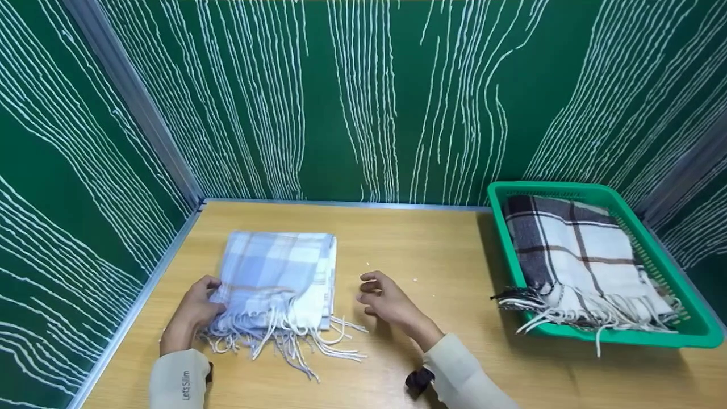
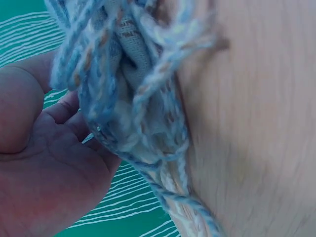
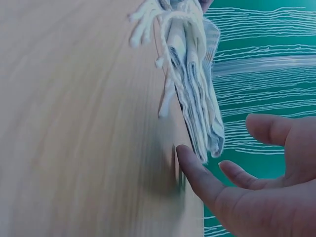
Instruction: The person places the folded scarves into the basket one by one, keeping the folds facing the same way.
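Observation:
A folded blue and white plaid scarf [image 1: 272, 272] lies flat on the table, its fringe [image 1: 289, 341] spread toward the near side. At the scarf's left edge is my left hand [image 1: 196, 307], fingers and thumb against the cloth. The left wrist view shows that hand [image 2: 59, 163] with loosely bent fingers beside the fringe, partly hidden behind it. Apart from the scarf, to its right, my right hand [image 1: 392, 304] holds nothing. Its fingers are spread and slightly bent in the right wrist view, near the stacked layers of the scarf [image 3: 192, 89].
A green plastic basket [image 1: 502, 227] stands at the right of the wooden table [image 1: 414, 244]. In it lies a folded dark, white and brown plaid scarf [image 1: 590, 250], its fringe hanging over the near rim. Green panels [image 1: 318, 113] with white wavy lines enclose the table's back and sides.

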`<state>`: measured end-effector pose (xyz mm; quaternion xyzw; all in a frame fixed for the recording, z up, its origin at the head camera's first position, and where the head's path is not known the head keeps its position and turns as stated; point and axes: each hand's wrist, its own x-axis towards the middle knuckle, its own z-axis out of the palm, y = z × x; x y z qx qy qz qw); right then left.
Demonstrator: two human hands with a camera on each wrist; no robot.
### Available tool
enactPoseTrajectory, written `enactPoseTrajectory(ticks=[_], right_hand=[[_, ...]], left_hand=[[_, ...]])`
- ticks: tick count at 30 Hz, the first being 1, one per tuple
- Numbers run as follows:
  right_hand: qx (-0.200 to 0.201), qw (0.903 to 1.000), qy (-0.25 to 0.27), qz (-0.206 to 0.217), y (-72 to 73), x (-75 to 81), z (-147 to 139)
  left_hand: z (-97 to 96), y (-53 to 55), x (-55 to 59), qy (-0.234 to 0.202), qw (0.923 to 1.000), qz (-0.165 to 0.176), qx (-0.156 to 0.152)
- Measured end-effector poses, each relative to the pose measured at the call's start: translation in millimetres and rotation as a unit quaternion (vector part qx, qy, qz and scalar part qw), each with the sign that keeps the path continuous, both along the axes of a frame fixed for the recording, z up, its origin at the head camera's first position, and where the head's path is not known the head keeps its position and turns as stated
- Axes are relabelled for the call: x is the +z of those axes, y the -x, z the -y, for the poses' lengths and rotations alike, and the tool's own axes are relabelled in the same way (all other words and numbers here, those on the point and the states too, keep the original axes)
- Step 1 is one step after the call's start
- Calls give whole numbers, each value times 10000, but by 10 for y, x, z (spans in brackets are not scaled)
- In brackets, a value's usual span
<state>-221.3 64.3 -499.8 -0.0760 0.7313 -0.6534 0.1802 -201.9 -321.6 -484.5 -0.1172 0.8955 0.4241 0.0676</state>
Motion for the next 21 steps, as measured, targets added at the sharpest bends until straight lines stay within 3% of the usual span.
enactPoseTrajectory(ticks=[7, 14, 21], right_hand=[[-28, 9988, 381, 294, -15, -28, 79], [-109, 9958, 676, 602, -8, -60, 159], [-57, 9916, 940, 889, -42, -63, 213]], left_hand=[[-28, -9, -14, -116, 9999, 75, -40], [-55, -26, 0, 86, 9997, 125, -177], [-89, -49, -2, 44, 9996, 235, -126]])
